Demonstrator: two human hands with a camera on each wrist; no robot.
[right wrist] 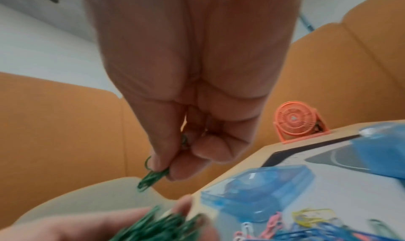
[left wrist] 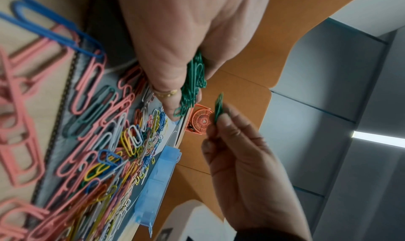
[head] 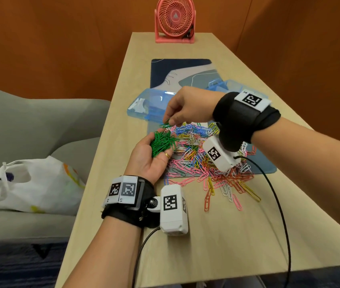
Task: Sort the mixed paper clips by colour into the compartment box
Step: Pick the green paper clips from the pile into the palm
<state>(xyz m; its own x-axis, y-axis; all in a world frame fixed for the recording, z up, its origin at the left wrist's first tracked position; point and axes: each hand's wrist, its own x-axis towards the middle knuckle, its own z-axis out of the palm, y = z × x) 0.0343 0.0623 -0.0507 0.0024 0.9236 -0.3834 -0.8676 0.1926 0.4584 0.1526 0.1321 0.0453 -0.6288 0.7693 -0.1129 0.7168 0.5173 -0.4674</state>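
Note:
A mixed pile of paper clips (head: 204, 161) in pink, yellow, blue, white and orange lies on a dark blue mat (head: 185, 69). My left hand (head: 154, 154) is palm up at the pile's left edge, fingers cupped round a heap of green clips (head: 161, 142) (left wrist: 192, 83) (right wrist: 166, 225). My right hand (head: 177, 115) hovers just above it and pinches a few green clips (head: 166, 123) (left wrist: 218, 107) (right wrist: 151, 179) between thumb and fingertips. The blue compartment box (head: 233, 86) sits behind my right wrist, mostly hidden.
A clear blue lid or second case (head: 144, 104) (right wrist: 258, 191) (left wrist: 157, 179) lies at the mat's left side. A pink desk fan (head: 175, 19) (right wrist: 293, 121) stands at the table's far end. A grey chair with a white bag (head: 36, 183) is left of the table.

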